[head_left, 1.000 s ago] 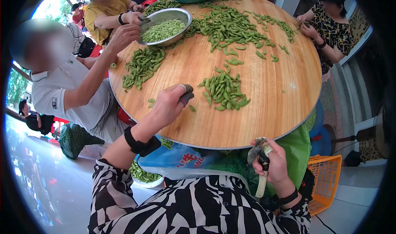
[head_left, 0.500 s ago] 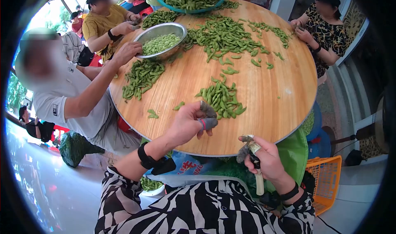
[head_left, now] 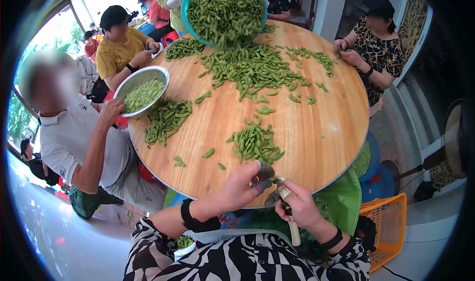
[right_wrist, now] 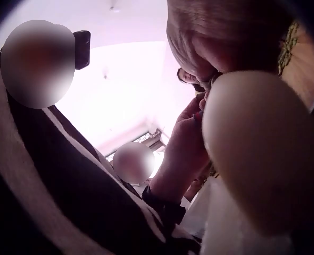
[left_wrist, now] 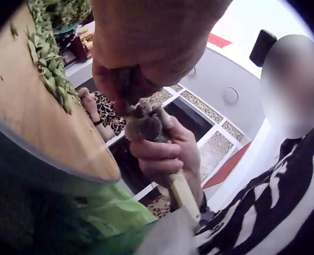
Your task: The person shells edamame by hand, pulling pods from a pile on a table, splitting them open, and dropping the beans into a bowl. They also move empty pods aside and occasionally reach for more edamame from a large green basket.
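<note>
My left hand (head_left: 236, 188), with grey covers on thumb and finger, pinches a green bean pod (head_left: 275, 180) just over the near table edge. Its fingertips meet those of my right hand (head_left: 305, 206), which grips a cream-handled tool (head_left: 294, 234); the tool's working end is hidden among the fingers. In the left wrist view the cream handle (left_wrist: 184, 195) sticks out below the right hand's curled fingers (left_wrist: 156, 150). A small pile of green pods (head_left: 257, 141) lies on the table beyond my hands. The right wrist view shows the handle's blurred end (right_wrist: 258, 149) up close.
The round wooden table (head_left: 307, 132) bears larger heaps of pods (head_left: 252, 70). Pods pour from a tilted teal basin (head_left: 184, 13) at the back. A person at left holds a metal bowl (head_left: 166, 83) of shelled beans. An orange crate (head_left: 388, 231) stands at right.
My left hand has moved right and down from near the pile to meet the right hand. The teal basin has tipped, spilling pods, and the metal bowl has moved left to the table's edge.
</note>
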`<state>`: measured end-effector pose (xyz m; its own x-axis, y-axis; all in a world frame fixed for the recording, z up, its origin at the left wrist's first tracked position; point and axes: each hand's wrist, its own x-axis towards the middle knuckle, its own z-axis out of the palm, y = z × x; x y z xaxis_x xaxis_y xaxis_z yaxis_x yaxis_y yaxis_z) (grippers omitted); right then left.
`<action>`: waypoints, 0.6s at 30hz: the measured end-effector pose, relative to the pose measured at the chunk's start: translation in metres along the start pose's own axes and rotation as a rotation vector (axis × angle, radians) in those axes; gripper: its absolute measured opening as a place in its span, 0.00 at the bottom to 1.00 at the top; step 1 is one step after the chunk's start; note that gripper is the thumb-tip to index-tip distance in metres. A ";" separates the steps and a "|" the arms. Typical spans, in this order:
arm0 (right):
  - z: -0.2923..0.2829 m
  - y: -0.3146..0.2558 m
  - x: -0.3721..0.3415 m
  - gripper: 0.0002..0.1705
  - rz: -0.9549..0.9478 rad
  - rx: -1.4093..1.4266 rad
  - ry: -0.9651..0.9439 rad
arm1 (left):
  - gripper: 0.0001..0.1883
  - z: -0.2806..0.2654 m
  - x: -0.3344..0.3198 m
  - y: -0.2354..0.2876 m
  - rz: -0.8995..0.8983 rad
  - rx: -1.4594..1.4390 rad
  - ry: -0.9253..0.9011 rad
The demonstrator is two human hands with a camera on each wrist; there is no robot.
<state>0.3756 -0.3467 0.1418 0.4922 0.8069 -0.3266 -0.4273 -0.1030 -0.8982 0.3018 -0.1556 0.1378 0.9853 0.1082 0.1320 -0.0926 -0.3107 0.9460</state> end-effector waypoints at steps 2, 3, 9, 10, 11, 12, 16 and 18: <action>0.000 0.000 0.000 0.12 0.019 0.017 0.008 | 0.14 -0.001 0.000 -0.001 0.098 0.176 0.003; 0.000 -0.001 0.001 0.12 0.001 0.012 0.008 | 0.15 0.000 0.000 -0.005 0.168 0.235 -0.002; 0.002 0.004 0.003 0.17 -0.010 0.119 0.018 | 0.15 0.003 0.000 -0.008 0.138 0.191 -0.027; 0.003 0.004 0.003 0.17 -0.008 0.119 0.017 | 0.13 0.003 0.000 -0.008 0.075 0.135 -0.042; 0.004 0.004 0.002 0.18 -0.014 0.113 0.031 | 0.13 0.006 -0.001 -0.011 0.069 0.132 -0.040; 0.005 0.005 0.001 0.19 -0.018 0.110 0.045 | 0.13 0.011 0.000 -0.015 0.010 -0.103 -0.012; 0.007 0.005 0.000 0.23 -0.020 0.087 0.025 | 0.12 0.012 0.001 -0.020 -0.269 -0.597 0.097; 0.006 0.009 -0.001 0.23 -0.024 0.069 0.019 | 0.13 0.010 0.003 -0.016 -0.318 -0.642 0.125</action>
<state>0.3665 -0.3447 0.1362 0.5170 0.7975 -0.3110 -0.4658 -0.0426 -0.8839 0.3080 -0.1596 0.1197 0.9585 0.2201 -0.1814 0.0914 0.3653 0.9264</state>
